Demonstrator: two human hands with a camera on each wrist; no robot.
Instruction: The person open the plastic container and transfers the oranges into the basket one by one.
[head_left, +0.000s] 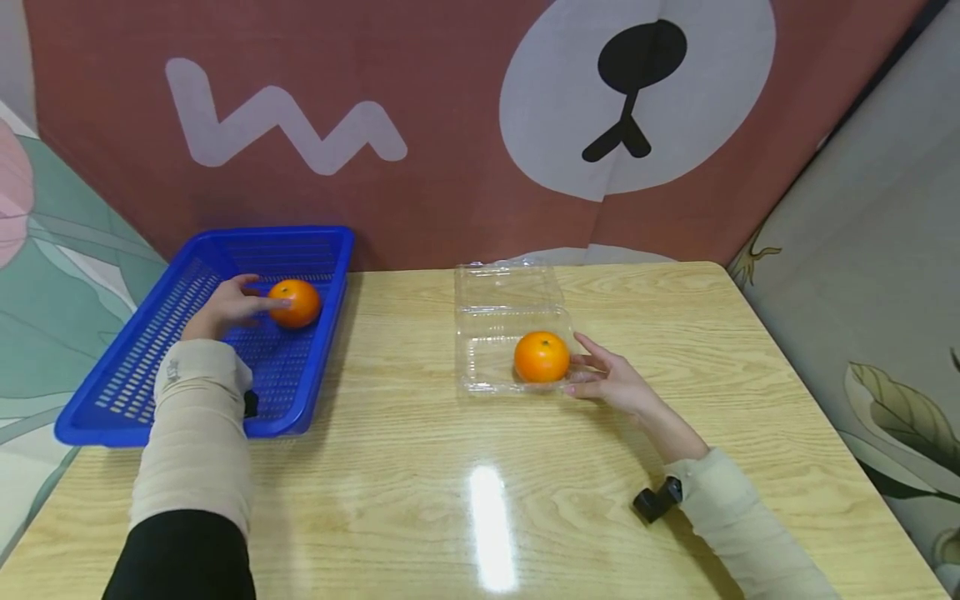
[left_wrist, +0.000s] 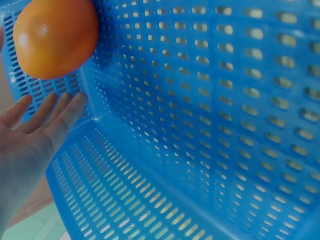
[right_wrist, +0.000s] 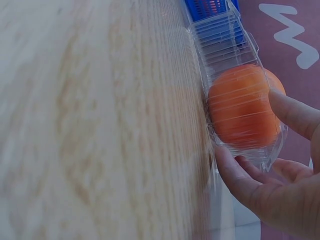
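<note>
An orange (head_left: 295, 303) lies in the blue plastic basket (head_left: 330, 358), towards its far right part. My left hand (head_left: 227, 307) reaches into the basket beside this orange. In the left wrist view its fingers (left_wrist: 65, 115) are spread and nearly straight, close to the orange (left_wrist: 56, 37). Another orange (head_left: 542, 357) sits in the right part of a clear plastic clamshell box (head_left: 491, 360), whose lid (head_left: 510, 286) is folded back. At the box's right end is my right hand (head_left: 611, 379), its loosely spread fingers (right_wrist: 295, 112) touching the clear wall around the orange (right_wrist: 242, 107).
The wooden table (head_left: 405, 475) ends at a brown printed backdrop (head_left: 442, 192) right behind the box. Patterned cloth (head_left: 885, 275) hangs along the right side. A black wrist camera (head_left: 657, 500) hangs under the right sleeve. The basket's raised rim surrounds the left hand.
</note>
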